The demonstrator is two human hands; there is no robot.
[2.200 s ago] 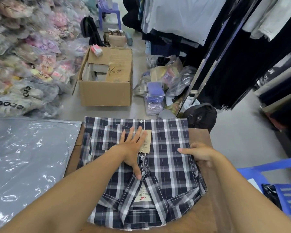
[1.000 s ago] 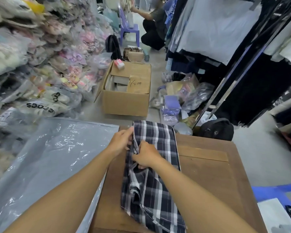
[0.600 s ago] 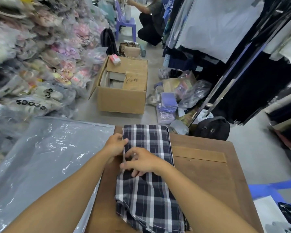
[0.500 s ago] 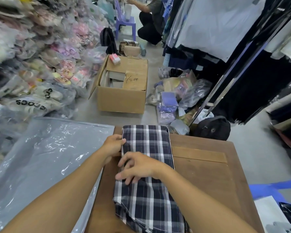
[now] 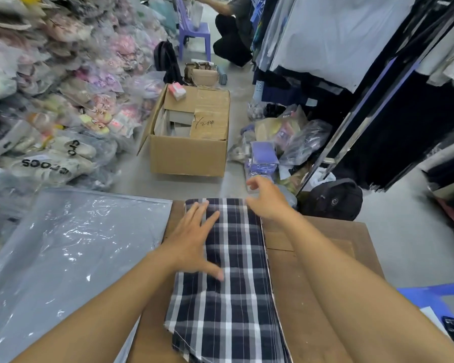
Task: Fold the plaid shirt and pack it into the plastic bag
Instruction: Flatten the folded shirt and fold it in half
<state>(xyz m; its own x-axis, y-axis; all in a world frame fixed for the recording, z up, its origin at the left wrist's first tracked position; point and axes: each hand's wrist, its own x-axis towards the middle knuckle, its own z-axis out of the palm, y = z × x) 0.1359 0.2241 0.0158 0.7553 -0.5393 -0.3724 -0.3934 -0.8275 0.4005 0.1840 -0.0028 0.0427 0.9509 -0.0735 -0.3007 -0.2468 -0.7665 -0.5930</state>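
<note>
The dark blue and white plaid shirt (image 5: pixel 233 297) lies folded into a long narrow strip on the brown wooden table (image 5: pixel 325 284), running from the far edge toward me. My left hand (image 5: pixel 192 242) rests flat on the shirt's left side, fingers spread. My right hand (image 5: pixel 266 199) hovers at the shirt's far right corner with fingers apart and holds nothing. A large clear plastic bag (image 5: pixel 63 258) lies flat to the left of the table.
A cardboard box (image 5: pixel 189 150) stands on the floor beyond the table. Piles of bagged goods (image 5: pixel 50 100) fill the left. Hanging clothes (image 5: pixel 338 35) and a black backpack (image 5: pixel 333 200) are at right. A person (image 5: pixel 231 30) crouches far back. A blue stool (image 5: pixel 430 297) is near right.
The shirt was folded from full width into a narrow strip. In the last half second my left hand moved onto the shirt and flattened; my right hand lifted off toward the far right corner.
</note>
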